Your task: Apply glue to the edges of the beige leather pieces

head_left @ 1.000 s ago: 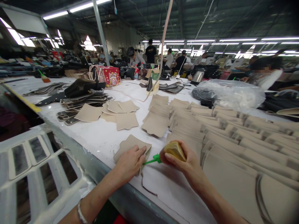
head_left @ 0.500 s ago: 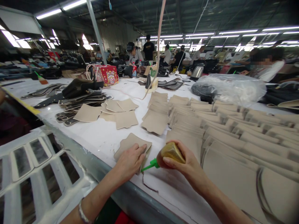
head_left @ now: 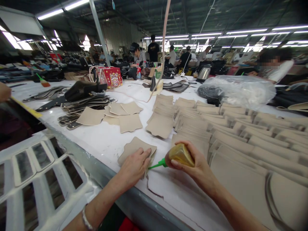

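Observation:
My right hand [head_left: 191, 158] is wrapped round a squeeze bottle [head_left: 179, 155] of amber liquid, tilted on its side. Its thin green nozzle [head_left: 157, 164] points left, with the tip at the edge of a beige leather piece [head_left: 136, 146]. That piece lies near the table's front edge, its right side folded or lifted a little. My left hand [head_left: 137, 165] grips it from above, fingers bent over the right edge; the thumb is hidden. Beyond it lie several loose beige pieces [head_left: 130, 123] and a small stack of the same shape [head_left: 159, 125].
Rows of overlapping beige pieces [head_left: 231, 150] cover the right side. Dark strap-like parts [head_left: 84, 104] are piled at the left. A white rack [head_left: 38, 186] stands below the table edge. Clear plastic bags [head_left: 240, 89], a red bag [head_left: 113, 77] and a kettle [head_left: 204, 73] stand farther back.
My right hand has moved the bottle slightly right and up, its nozzle tip sliding up along the piece's edge. My left hand has stayed in place on the piece.

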Motion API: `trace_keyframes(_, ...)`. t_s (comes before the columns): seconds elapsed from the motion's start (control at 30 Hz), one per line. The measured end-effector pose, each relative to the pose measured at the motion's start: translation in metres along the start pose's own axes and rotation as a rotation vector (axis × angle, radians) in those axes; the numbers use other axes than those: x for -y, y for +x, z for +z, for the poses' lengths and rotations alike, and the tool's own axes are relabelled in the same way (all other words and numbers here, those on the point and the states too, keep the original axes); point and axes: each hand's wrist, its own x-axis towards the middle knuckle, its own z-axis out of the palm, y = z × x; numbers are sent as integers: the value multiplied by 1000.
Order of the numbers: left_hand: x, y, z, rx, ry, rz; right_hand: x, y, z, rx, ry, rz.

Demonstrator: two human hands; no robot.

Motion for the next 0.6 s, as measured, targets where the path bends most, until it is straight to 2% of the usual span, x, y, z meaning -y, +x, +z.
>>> trace_keyframes(0.1,0,0,0,2,0,-1,-1,-1,2,-14,5,-14)
trace_keyframes(0.3,1,0,-1,2,3,6,0,-4,6,55,82,36)
trace_keyframes(0.47,1,0,0,-1,10,1,1,-1,6,-55,9,9)
trace_keyframes(0.6,1,1,-1,11,13,5,0,-1,8,58,96,34)
